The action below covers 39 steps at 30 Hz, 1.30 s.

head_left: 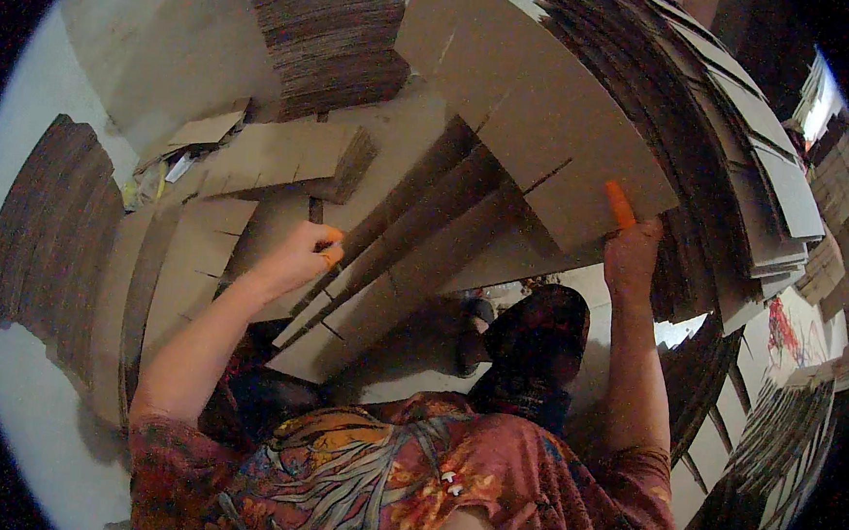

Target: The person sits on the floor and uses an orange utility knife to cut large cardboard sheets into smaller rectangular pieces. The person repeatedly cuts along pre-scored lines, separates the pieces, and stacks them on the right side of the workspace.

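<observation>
My right hand (pixel 630 244) grips the near right corner of a wide brown cardboard sheet (pixel 560 108), its orange-covered thumb on top and its fingers hidden underneath. Short slits are cut into this sheet. My left hand (pixel 298 262) is closed at the left, with orange covers on two fingertips. Those fingertips lie beside long slotted cardboard strips (pixel 394 283) that slant between my hands. Whether they pinch a strip edge, I cannot make out.
Tall stacks of cardboard rise at the right (pixel 696 116), the back (pixel 332 36) and the far left (pixel 53 223). A smaller cardboard pile (pixel 281 154) lies beyond my left hand. Red strands (pixel 783 326) show at the right. My dark-clothed knee (pixel 541 340) is below the sheet.
</observation>
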### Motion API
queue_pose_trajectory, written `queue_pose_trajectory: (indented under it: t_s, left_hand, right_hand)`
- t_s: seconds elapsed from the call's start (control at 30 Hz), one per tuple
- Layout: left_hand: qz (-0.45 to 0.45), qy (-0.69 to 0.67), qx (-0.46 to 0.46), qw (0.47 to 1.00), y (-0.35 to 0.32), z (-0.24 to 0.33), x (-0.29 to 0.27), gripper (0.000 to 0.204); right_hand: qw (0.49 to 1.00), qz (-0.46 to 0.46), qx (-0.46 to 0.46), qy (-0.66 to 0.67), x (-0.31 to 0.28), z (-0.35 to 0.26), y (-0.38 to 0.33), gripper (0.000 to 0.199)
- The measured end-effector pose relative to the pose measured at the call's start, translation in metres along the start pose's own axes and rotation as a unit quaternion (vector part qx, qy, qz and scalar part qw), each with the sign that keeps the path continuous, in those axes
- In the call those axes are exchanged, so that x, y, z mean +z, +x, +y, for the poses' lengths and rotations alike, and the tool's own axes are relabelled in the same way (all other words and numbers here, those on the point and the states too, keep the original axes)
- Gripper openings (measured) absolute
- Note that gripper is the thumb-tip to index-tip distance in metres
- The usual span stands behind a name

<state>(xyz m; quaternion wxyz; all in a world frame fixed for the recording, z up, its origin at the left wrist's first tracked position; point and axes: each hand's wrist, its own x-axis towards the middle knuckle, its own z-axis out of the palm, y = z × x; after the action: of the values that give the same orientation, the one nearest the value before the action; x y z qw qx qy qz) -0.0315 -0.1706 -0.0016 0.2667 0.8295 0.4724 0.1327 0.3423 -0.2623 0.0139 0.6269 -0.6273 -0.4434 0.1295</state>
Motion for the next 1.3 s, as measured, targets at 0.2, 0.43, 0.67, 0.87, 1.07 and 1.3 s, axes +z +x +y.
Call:
queue_pose_trajectory:
  t_s: [0.2, 0.43, 0.67, 0.87, 1.07, 1.3]
  left_hand:
    - [0.051, 0.016, 0.012, 0.999, -0.034, -0.043, -0.012, 0.026]
    - [0.1, 0.049, -0.067, 0.992, -0.047, -0.034, -0.023, 0.026]
    - [0.095, 0.045, -0.119, 0.987, -0.047, -0.036, -0.023, 0.026]
    - [0.137, 0.041, -0.041, 0.989, -0.048, -0.069, -0.018, 0.028]
    - [0.156, 0.031, -0.039, 0.987, -0.047, -0.074, -0.016, 0.025]
    - [0.191, 0.017, -0.09, 0.977, -0.041, -0.081, -0.018, 0.022]
  right_hand:
    - [0.998, -0.04, 0.012, 0.046, 0.008, 0.019, 0.014, 0.03]
    - [0.994, -0.039, -0.066, 0.083, 0.012, 0.032, 0.021, 0.036]
    - [0.992, -0.102, -0.044, 0.068, -0.005, 0.036, 0.021, 0.039]
    - [0.995, -0.073, -0.065, -0.019, 0.001, 0.06, 0.032, 0.037]
    - [0.995, -0.097, 0.004, 0.01, 0.01, 0.058, 0.025, 0.038]
    - [0.995, -0.089, -0.007, 0.033, -0.002, 0.035, 0.006, 0.038]
